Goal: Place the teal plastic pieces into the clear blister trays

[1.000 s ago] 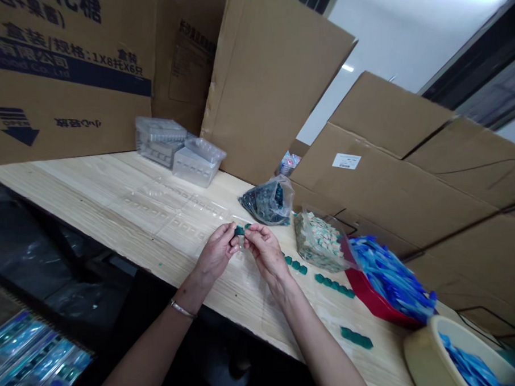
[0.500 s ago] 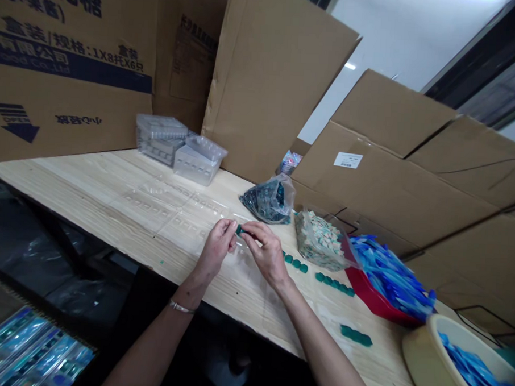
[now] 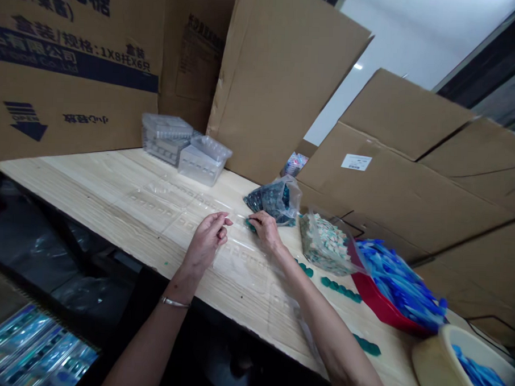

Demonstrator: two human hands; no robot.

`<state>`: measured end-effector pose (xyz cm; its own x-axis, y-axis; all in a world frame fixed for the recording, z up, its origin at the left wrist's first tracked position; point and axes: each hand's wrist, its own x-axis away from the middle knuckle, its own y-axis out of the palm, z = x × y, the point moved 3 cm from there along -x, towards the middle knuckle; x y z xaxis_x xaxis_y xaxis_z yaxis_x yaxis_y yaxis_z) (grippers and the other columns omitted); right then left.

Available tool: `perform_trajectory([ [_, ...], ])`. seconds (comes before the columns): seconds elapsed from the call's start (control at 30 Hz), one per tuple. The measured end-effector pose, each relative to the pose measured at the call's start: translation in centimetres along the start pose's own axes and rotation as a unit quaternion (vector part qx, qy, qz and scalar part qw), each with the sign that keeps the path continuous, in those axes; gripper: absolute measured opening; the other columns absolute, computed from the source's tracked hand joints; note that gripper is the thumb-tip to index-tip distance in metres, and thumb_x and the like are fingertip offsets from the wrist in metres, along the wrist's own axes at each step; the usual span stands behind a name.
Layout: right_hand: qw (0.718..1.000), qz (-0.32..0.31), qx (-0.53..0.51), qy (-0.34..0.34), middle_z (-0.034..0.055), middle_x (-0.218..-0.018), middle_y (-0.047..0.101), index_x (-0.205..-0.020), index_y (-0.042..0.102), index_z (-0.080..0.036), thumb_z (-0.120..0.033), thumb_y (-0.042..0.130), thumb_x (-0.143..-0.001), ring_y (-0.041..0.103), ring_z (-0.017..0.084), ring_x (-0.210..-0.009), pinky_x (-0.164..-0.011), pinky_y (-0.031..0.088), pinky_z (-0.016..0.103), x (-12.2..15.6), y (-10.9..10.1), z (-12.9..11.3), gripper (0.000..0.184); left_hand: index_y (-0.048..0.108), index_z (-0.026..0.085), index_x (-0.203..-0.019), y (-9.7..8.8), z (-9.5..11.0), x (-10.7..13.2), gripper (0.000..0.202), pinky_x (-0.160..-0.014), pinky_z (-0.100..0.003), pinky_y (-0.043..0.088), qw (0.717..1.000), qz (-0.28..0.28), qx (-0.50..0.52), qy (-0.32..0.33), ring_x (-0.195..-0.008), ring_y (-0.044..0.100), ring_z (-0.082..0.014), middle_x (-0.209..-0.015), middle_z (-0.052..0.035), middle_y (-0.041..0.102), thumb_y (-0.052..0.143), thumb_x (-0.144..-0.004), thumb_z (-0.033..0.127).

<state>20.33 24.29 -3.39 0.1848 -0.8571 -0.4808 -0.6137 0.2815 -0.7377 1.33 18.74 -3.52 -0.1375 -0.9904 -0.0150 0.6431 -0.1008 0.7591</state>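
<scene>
My right hand (image 3: 265,228) pinches a small dark-green piece (image 3: 250,225) down at the far edge of a clear plastic tray. The fingertips partly cover that piece. To its left my left hand (image 3: 206,237) is raised over the trays, fingers loosely bent and apart, with nothing visible in it. Under and around both hands lie thin clear plastic trays (image 3: 241,263) with rows of small pockets. Right of my right forearm, green pieces (image 3: 341,289) sit in a row, and another green row (image 3: 368,346) lies nearer the front.
Behind my right hand stands a plastic bag (image 3: 274,199) of dark teal pieces. Rightward come a clear box (image 3: 325,247) of pale pieces, a red basin (image 3: 380,306) of blue packets and a cream tub (image 3: 429,360). Clear containers (image 3: 201,162) are stacked at the back before cardboard boxes (image 3: 283,86).
My hands have parted. The right one moved slightly away from me with the green piece, down to the tray; the left let go and drew back to the left. The view shifted slightly.
</scene>
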Motion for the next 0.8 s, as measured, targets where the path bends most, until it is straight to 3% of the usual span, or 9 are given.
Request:
perform_trajectory([
  [0.27, 0.999, -0.030, 0.027, 0.014, 0.0056, -0.080, 0.069, -0.074, 0.072, -0.021, -0.019, 0.064, -0.074, 0.059, 0.019, -0.079, -0.077, 0.040, 0.032, 0.4, 1.4, 0.3, 0.008, 0.058, 0.011, -0.084, -0.1, -0.4, -0.6, 0.011, -0.042, -0.015, 0.033, 0.986, 0.017, 0.137, -0.088, -0.051, 0.045, -0.0039, -0.074, -0.0025, 0.055, 0.062, -0.075, 0.015],
  [0.33, 0.997, -0.019, 0.061, 0.034, 0.0063, -0.082, 0.069, -0.075, 0.072, -0.020, -0.018, 0.064, -0.074, 0.057, 0.021, -0.083, -0.080, 0.037, 0.035, 0.6, 1.5, 0.1, 0.008, 0.058, 0.011, -0.083, -0.1, -0.5, -0.6, 0.006, -0.048, -0.017, 0.040, 0.974, 0.037, 0.187, -0.118, -0.056, 0.049, -0.0062, -0.075, -0.0043, 0.056, 0.055, -0.080, 0.016],
  [0.47, 0.994, -0.039, 0.097, 0.040, 0.0071, -0.084, 0.069, -0.083, 0.071, -0.020, -0.019, 0.067, -0.071, 0.054, 0.024, -0.089, -0.084, 0.034, 0.039, 0.7, 0.9, -0.5, 0.012, 0.056, 0.010, -0.083, 0.3, -0.9, -0.4, 0.019, -0.064, -0.026, 0.050, 0.958, 0.047, 0.244, -0.143, -0.073, 0.057, -0.0135, -0.083, -0.0096, 0.058, 0.046, -0.087, 0.026],
  [0.57, 0.997, -0.029, 0.069, 0.003, 0.0081, -0.092, 0.067, -0.095, 0.068, -0.019, -0.024, 0.066, -0.073, 0.055, 0.023, -0.087, -0.080, 0.038, 0.037, 0.9, -0.7, -2.7, 0.023, 0.055, 0.011, -0.084, 0.6, -1.2, -0.2, 0.023, -0.072, -0.031, 0.052, 0.955, 0.040, 0.253, -0.147, -0.081, 0.059, -0.0169, -0.085, -0.0108, 0.057, 0.046, -0.087, 0.031],
  [0.67, 0.999, 0.004, 0.023, -0.038, 0.0061, -0.087, 0.065, -0.088, 0.068, -0.021, -0.028, 0.058, -0.081, 0.056, 0.020, -0.083, -0.078, 0.041, 0.034, 1.5, -2.4, -6.4, 0.015, 0.055, 0.011, -0.086, 0.9, -1.2, -0.1, 0.025, -0.077, -0.032, 0.051, 0.961, 0.032, 0.244, -0.130, -0.085, 0.059, -0.0177, -0.088, -0.0118, 0.058, 0.045, -0.087, 0.034],
  [0.8, 0.995, -0.038, -0.006, -0.090, 0.0056, -0.087, 0.063, -0.091, 0.067, -0.022, -0.027, 0.059, -0.080, 0.055, 0.019, -0.084, -0.080, 0.041, 0.034, 2.6, -2.1, -10.7, 0.014, 0.056, 0.010, -0.091, 1.8, -1.0, 0.2, 0.032, -0.074, -0.029, 0.051, 0.969, 0.005, 0.215, -0.119, -0.086, 0.059, -0.0172, -0.092, -0.0134, 0.058, 0.041, -0.089, 0.038],
])
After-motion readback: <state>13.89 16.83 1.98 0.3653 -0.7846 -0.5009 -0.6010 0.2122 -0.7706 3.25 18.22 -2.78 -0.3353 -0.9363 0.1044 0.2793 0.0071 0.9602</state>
